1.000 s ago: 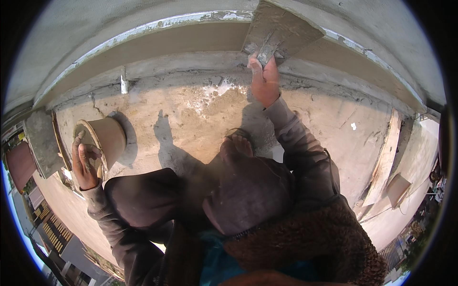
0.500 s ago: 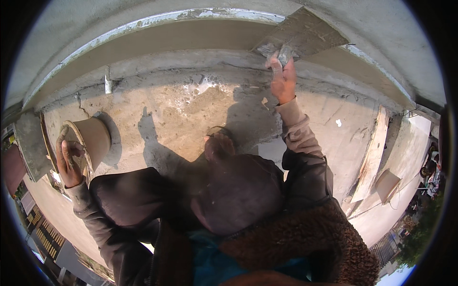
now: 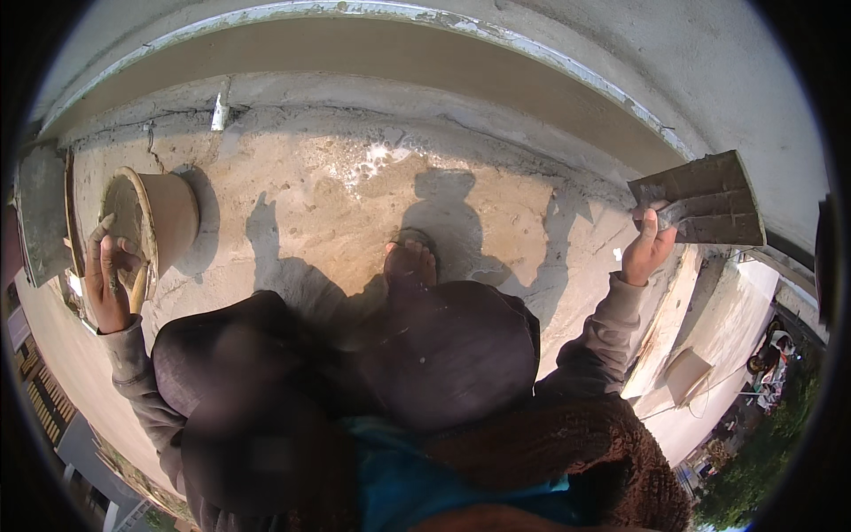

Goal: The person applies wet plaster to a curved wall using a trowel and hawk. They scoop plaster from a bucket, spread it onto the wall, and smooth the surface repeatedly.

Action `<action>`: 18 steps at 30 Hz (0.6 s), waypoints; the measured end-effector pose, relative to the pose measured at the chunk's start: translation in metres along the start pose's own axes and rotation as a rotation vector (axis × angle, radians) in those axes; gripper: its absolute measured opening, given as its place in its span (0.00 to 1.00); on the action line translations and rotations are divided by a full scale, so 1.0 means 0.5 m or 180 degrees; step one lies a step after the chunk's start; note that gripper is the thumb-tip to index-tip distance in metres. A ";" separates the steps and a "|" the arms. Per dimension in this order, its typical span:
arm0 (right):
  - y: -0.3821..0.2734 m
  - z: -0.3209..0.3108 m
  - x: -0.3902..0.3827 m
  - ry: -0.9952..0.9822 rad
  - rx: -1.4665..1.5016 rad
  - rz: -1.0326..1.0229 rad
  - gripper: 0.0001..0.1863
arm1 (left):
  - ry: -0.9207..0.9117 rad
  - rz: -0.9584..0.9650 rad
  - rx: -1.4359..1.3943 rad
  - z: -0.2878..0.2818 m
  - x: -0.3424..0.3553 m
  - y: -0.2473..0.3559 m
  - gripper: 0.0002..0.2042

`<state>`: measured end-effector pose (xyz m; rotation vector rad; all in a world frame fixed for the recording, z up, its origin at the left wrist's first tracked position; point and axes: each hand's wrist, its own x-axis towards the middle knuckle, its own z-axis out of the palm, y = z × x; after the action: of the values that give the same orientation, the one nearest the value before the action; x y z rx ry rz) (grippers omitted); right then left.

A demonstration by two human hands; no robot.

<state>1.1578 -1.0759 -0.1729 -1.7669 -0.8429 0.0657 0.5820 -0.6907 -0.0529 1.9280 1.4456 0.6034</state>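
My right hand [image 3: 649,254] is closed round the handle of a plastering trowel [image 3: 716,202]. Its wide, grey-smeared rectangular plate is held out at the far right, ribbed side toward me, beside the end of a smooth band of wet-looking plaster [image 3: 292,55]. Whether the plate touches the plaster I cannot tell. My left hand [image 3: 111,282] is raised at the left, fingers apart and partly bent, with nothing seen in it. It overlaps the mouth of a beige bucket [image 3: 174,215], whose rim is coated with dried mortar; contact between them is unclear.
A pale edge strip [image 3: 523,44] runs above the plaster band. A grey board [image 3: 42,213] stands left of the bucket. A wooden plank [image 3: 660,332] and a smaller bucket [image 3: 687,374] lie to the right. My bare foot [image 3: 410,263] rests on the rough, sunlit ground.
My right hand has swung right and toward me with the trowel, turning its plate. My left hand remains by the bucket. The view has shifted slightly.
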 end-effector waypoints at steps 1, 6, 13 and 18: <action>-0.075 0.020 -0.001 -0.0410 -0.0441 -0.0175 0.11 | -0.0140 -0.0046 -0.0189 0.012 -0.012 -0.013 0.17; -0.285 0.312 0.002 -0.1754 -0.1886 -0.1702 0.16 | -0.1375 -0.0112 -0.0948 0.080 -0.049 -0.020 0.16; -0.527 0.779 -0.087 -0.2642 -0.0309 -0.3638 0.18 | -0.0364 0.0893 -0.1108 0.100 -0.108 -0.078 0.19; -0.762 0.959 -0.208 -0.2108 -0.0543 -0.4859 0.20 | 0.1846 0.1092 -0.0309 0.007 -0.116 -0.204 0.12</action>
<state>0.6775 -0.6971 -0.0649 -0.8083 -2.5095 -0.4564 0.5001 -0.7283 -0.1285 2.0304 1.3736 1.4593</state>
